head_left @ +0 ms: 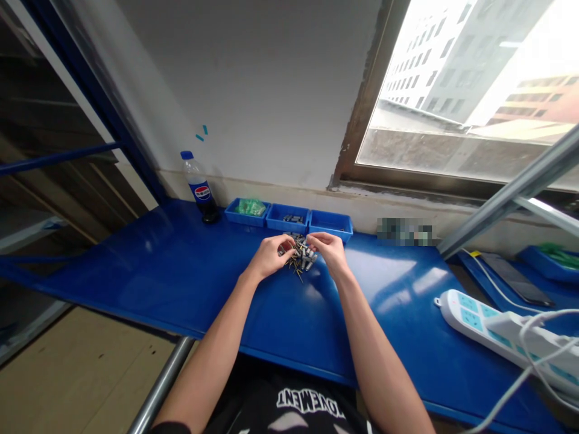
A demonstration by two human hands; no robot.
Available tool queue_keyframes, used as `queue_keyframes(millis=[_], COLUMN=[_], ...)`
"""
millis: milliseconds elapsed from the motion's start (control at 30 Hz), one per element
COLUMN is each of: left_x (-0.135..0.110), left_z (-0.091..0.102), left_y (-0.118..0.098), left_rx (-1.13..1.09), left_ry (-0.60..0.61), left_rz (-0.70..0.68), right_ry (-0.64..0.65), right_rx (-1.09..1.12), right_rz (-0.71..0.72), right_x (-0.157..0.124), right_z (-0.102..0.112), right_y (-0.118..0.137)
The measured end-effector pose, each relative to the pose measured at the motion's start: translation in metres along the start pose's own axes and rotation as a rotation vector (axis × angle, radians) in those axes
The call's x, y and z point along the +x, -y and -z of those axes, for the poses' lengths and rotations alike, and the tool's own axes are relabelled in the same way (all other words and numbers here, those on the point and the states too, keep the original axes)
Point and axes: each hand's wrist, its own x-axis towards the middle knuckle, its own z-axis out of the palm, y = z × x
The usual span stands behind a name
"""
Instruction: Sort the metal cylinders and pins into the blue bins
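A small heap of brass-coloured screws and short grey cylindrical pieces (309, 260) lies on the blue table (181, 271), between my two hands. At the heap's left edge is my left hand (270, 256), its fingers curled and the thumb near the fingertips; what it holds is too small to make out. My right hand (328, 248) is over the heap's right side, thumb and forefinger pinched together. Anything between those fingertips cannot be told. Just behind the heap stands the middle blue bin (286, 227), with grey pieces in it.
The left blue bin (244, 219) holds a green plastic bag; the right blue bin (332, 232) has a few small pieces. A cola bottle (201, 191) stands at the back left. On the right lie a white power strip (474, 319), cables and a phone (515, 278).
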Motion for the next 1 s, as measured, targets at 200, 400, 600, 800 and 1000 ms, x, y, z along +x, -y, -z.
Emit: queue_keyframes(millis=[200, 400, 600, 800, 1000], left_x=[-0.003, -0.001, 0.002, 0.005, 0.007], left_z=[0.002, -0.002, -0.002, -0.008, -0.014], left_y=[0.007, 0.005, -0.001, -0.005, 0.0], left_rx=[0.133, 0.093, 0.016, -0.238, -0.546], left_ry=[0.207, 0.24, 0.003, -0.215, -0.231], left_rz=[-0.054, -0.051, -0.037, 0.078, 0.149], right_ry=[-0.227, -0.247, -0.187, -0.085, 0.091], right_rx=[0.126, 0.134, 0.09, -0.066, 0.095], right_rz=[0.078, 0.001, 0.059, -0.046, -0.124], right_x=[0.005, -0.002, -0.015, -0.011, -0.01], right_z=[0.006, 0.008, -0.004, -0.019, -0.012], right_y=[0.0, 0.013, 0.028, 0.002, 0.0])
